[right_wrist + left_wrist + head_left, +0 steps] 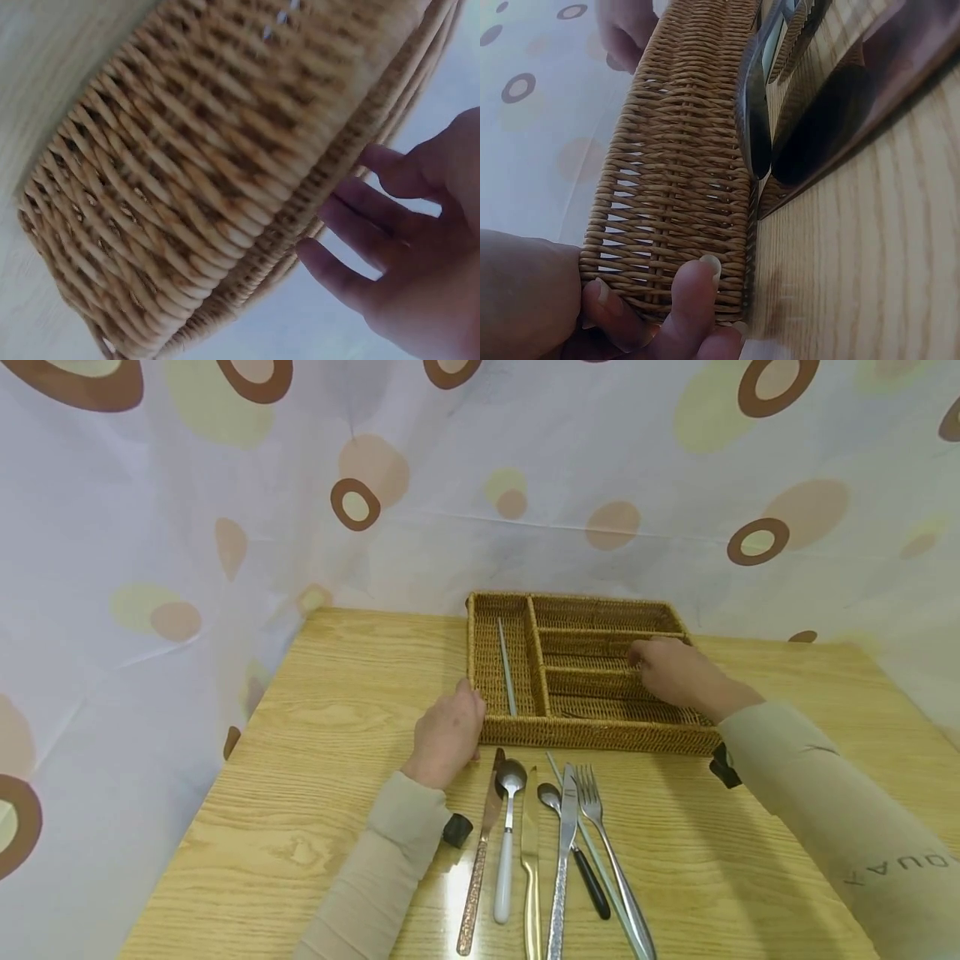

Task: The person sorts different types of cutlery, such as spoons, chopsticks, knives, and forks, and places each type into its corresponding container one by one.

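Observation:
A brown wicker cutlery tray [600,733] with several compartments stands on the table. My left hand [447,731] grips its front left corner, the fingers bent around the wicker wall [671,172] in the left wrist view. My right hand [675,670] hovers over the right-hand compartments; in the right wrist view its loosely bent fingers [334,266] hold nothing I can see. One pale green chopstick [506,667] lies in the long left compartment. A thin dark piece [577,716] shows partly behind the front wall, its kind unclear.
Before the tray lie a copper-coloured knife [480,860], a white-handled spoon [505,860], a gold knife [531,843], a silver knife [564,860], a black-handled spoon [591,881], another chopstick [611,877] and a fork [615,860]. A patterned curtain [525,468] hangs behind the table.

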Available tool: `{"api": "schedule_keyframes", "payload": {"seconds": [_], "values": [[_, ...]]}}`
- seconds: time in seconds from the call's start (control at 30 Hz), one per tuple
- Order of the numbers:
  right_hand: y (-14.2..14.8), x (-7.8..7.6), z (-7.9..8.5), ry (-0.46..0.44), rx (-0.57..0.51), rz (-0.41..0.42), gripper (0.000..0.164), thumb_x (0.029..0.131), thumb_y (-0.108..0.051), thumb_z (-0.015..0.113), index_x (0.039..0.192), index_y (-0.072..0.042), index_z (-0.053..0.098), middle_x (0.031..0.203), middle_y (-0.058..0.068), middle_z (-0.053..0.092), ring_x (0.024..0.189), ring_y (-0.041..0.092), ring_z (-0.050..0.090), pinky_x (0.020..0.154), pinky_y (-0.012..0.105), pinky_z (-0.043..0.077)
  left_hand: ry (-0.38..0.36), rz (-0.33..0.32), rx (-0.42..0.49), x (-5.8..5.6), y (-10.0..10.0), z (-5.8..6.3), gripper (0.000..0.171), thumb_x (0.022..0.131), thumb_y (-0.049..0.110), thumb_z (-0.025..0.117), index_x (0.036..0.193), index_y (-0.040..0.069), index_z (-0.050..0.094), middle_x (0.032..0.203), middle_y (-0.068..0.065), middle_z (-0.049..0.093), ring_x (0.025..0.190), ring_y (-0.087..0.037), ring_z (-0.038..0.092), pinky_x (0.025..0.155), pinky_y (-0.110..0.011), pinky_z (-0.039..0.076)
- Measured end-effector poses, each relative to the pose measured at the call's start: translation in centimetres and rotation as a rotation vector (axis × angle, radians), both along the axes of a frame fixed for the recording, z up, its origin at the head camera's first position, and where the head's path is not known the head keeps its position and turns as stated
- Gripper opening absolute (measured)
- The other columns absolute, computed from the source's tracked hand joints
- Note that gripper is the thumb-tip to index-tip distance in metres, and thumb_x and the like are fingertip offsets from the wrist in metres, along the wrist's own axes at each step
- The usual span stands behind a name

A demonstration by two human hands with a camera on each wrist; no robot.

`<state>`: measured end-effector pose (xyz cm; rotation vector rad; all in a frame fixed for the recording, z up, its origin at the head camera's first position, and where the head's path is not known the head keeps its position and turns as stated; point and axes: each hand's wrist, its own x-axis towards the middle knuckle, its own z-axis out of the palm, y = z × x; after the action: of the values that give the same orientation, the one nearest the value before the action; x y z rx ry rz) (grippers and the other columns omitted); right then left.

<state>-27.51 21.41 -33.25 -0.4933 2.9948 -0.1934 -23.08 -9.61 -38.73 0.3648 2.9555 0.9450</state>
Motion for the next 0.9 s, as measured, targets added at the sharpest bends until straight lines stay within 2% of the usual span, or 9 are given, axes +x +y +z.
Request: {"api": "schedule_keyframes", "payload": {"seconds": [0.07, 0.17, 0.3, 0.43, 0.53, 0.67, 0.9], "values": [[-0.3, 1.0, 0.1, 0.07, -0.013, 0.009, 0.029, 0.092, -0.005, 0.033, 0.11, 0.001, 0.055, 0.106, 0.02, 0.057, 0.096, 0.034, 0.053, 0.077, 0.05, 0.046, 0.004, -0.004, -0.009, 0.0, 0.0, 0.0, 0.039, 0.102, 0.029, 0.024, 0.118, -0.002, 0.041, 0.05, -0.002, 0.053, 0.037, -0.013, 0.049, 0.034, -0.027, 0.041], [-0.8, 2.8, 0.3, 0.186, -0.042, 0.031, 0.027, 0.092, -0.006, 0.034, 0.106, -0.001, 0.057, 0.102, 0.017, 0.056, 0.094, 0.031, 0.052, 0.077, 0.047, 0.047, -0.004, -0.003, -0.018, -0.1, 0.0, -0.2, 0.044, 0.102, 0.03, 0.023, 0.127, -0.004, 0.036, 0.051, -0.002, 0.054, 0.037, -0.012, 0.049, 0.033, -0.026, 0.04], [-1.6, 5.4, 0.6, 0.362, -0.076, 0.085, 0.022, 0.089, -0.002, 0.04, 0.1, -0.002, 0.059, 0.095, 0.012, 0.056, 0.082, 0.026, 0.052, 0.069, 0.041, 0.047, -0.008, 0.008, -0.032, -0.2, -0.1, -0.3, 0.046, 0.102, 0.03, 0.022, 0.131, -0.004, 0.033, 0.051, -0.002, 0.053, 0.037, -0.013, 0.049, 0.033, -0.027, 0.04], [-2.6, 8.6, 0.9, 0.472, -0.119, 0.133, 0.018, 0.085, 0.0, 0.046, 0.097, -0.004, 0.06, 0.09, 0.008, 0.055, 0.072, 0.02, 0.048, 0.061, 0.036, 0.043, 0.008, 0.012, -0.03, -0.2, -0.2, -0.2, 0.041, 0.102, 0.029, 0.023, 0.12, -0.003, 0.042, 0.05, -0.001, 0.053, 0.036, -0.012, 0.049, 0.035, -0.03, 0.041], [-3.3, 11.3, 1.0, 0.46, -0.177, 0.126, 0.016, 0.086, -0.001, 0.049, 0.096, -0.008, 0.059, 0.089, 0.003, 0.056, 0.068, 0.014, 0.046, 0.057, 0.032, 0.042, 0.009, 0.01, -0.012, -0.2, -0.1, -0.2, 0.038, 0.102, 0.029, 0.023, 0.114, -0.001, 0.044, 0.05, -0.001, 0.053, 0.036, -0.011, 0.049, 0.036, -0.031, 0.042], [-4.1, 14.4, 0.7, 0.38, -0.242, 0.091, 0.015, 0.089, -0.005, 0.051, 0.096, -0.014, 0.059, 0.087, -0.004, 0.055, 0.066, 0.008, 0.044, 0.054, 0.027, 0.041, 0.003, 0.005, 0.006, -0.2, 0.0, -0.1, 0.039, 0.102, 0.029, 0.023, 0.115, -0.001, 0.044, 0.051, -0.002, 0.054, 0.036, -0.012, 0.049, 0.036, -0.031, 0.042], [-5.3, 17.9, -1.4, 0.213, -0.263, 0.046, 0.008, 0.089, -0.011, 0.054, 0.092, -0.017, 0.058, 0.077, -0.012, 0.052, 0.065, 0.001, 0.046, 0.053, 0.022, 0.043, -0.027, 0.008, -0.007, -0.4, 0.0, -0.1, 0.042, 0.102, 0.03, 0.022, 0.124, -0.002, 0.04, 0.053, -0.003, 0.055, 0.038, -0.013, 0.051, 0.037, -0.032, 0.042]]}}
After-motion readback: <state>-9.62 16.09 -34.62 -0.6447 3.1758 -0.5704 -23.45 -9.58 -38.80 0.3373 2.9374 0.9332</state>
